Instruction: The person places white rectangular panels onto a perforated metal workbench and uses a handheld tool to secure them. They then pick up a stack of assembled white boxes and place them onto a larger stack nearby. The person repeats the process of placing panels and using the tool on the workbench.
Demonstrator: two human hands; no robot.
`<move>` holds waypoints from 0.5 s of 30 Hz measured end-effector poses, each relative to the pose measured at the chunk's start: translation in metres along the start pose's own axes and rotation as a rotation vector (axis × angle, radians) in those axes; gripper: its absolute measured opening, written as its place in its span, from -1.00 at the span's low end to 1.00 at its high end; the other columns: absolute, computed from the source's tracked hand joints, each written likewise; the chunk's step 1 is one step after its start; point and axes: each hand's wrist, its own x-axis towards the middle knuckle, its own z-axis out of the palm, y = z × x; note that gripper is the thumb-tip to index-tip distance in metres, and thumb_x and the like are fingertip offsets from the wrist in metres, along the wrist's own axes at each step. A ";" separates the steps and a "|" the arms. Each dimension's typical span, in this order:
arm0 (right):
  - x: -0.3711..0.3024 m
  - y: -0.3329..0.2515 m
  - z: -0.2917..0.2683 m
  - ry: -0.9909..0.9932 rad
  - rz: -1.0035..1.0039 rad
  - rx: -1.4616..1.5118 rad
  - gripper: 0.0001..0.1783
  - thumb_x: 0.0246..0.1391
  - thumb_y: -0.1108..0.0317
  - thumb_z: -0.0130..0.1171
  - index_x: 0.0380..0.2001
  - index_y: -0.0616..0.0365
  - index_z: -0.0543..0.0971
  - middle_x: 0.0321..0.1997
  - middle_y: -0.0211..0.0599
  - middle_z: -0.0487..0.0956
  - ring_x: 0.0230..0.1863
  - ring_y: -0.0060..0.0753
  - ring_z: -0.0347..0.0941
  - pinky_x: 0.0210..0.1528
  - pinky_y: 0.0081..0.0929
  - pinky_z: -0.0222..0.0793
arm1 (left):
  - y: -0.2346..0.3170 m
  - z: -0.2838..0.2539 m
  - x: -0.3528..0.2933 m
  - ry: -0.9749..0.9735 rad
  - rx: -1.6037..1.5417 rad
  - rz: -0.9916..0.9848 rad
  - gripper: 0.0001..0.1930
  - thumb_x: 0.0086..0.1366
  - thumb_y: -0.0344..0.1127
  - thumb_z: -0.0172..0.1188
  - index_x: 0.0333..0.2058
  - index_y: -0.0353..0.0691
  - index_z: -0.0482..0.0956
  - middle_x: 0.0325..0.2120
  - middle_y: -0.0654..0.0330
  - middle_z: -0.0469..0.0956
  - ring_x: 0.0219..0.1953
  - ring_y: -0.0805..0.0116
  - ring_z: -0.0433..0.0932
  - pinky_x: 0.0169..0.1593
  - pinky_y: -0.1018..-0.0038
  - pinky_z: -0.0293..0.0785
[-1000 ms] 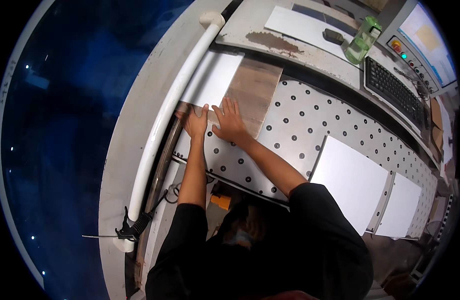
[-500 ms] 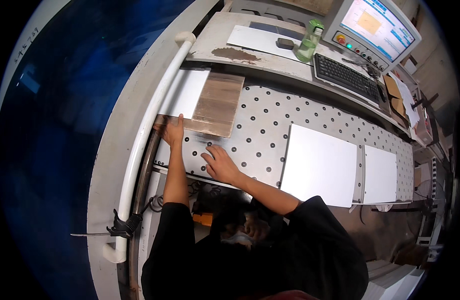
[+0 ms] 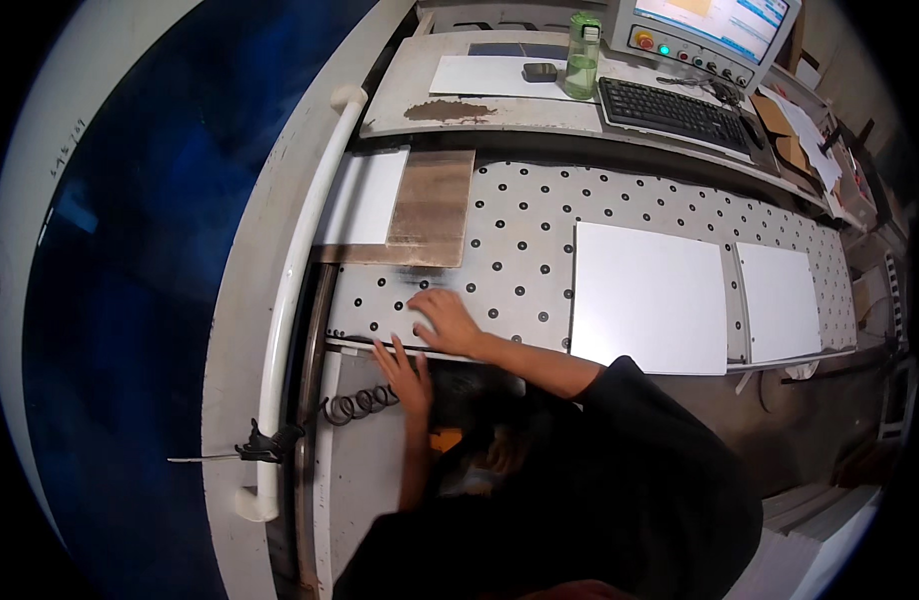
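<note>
My left hand (image 3: 405, 376) hovers at the table's near edge, empty, its fingers stretched and spread. Beside it on the right, my right hand (image 3: 448, 322) rests over the dotted worktable (image 3: 521, 243), fingers bent a little and apart, holding nothing. Just beyond both hands lies a brown wood-grain board (image 3: 435, 205), with a white panel (image 3: 365, 200) on its left part. The board's left end reaches under the white rail. To my right, a large white panel (image 3: 650, 300) and a smaller white panel (image 3: 780, 302) lie flat on the table.
A white rail (image 3: 298, 265) with a black clamp (image 3: 270, 442) runs along the left, next to a coiled cable (image 3: 362, 404). On the far ledge stand a green bottle (image 3: 583, 60), a small black box (image 3: 540, 72), a keyboard (image 3: 675, 117) and a control monitor (image 3: 695, 45).
My left hand has let go of the board's left near corner and drawn back toward me. My right hand has barely moved. The whole view has shifted slightly.
</note>
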 end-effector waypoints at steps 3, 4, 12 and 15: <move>0.028 -0.079 0.013 -0.007 -0.267 0.307 -0.38 0.09 0.15 0.28 0.20 0.11 0.45 0.26 0.04 0.38 0.30 0.10 0.28 0.33 0.00 0.17 | -0.027 0.010 -0.078 -0.196 -0.359 -0.189 -0.33 0.50 -0.16 0.02 0.44 -0.36 0.04 0.44 -0.33 -0.06 0.48 -0.33 -0.06 0.46 0.00 -0.08; 0.041 -0.108 0.012 -0.042 -0.420 0.286 -0.33 0.14 0.06 0.25 0.25 0.12 0.41 0.32 0.09 0.31 0.34 0.14 0.23 0.35 0.03 0.15 | -0.031 0.017 -0.101 -0.358 -0.496 -0.322 -0.33 0.50 -0.16 0.02 0.43 -0.35 0.05 0.44 -0.32 -0.05 0.47 -0.31 -0.05 0.46 0.01 -0.07; 0.076 -0.255 0.039 -0.245 -0.820 0.435 0.03 0.20 -0.36 0.01 0.46 0.20 0.07 0.43 0.17 0.17 0.50 0.21 0.01 0.52 0.27 -0.29 | 0.005 -0.017 -0.144 -1.096 -0.541 -0.619 -0.38 0.50 -0.14 0.03 0.41 -0.29 0.13 0.41 -0.24 0.06 0.44 -0.20 0.05 0.44 0.09 0.01; 0.093 -0.267 0.050 -0.465 -0.765 0.509 -0.10 0.18 -0.16 0.19 0.37 0.22 0.22 0.27 0.06 0.41 0.36 0.03 0.28 0.47 0.25 -0.18 | 0.012 -0.022 -0.140 -1.179 -0.524 -0.596 -0.40 0.51 -0.13 0.03 0.40 -0.27 0.16 0.40 -0.21 0.10 0.43 -0.16 0.09 0.43 0.13 0.03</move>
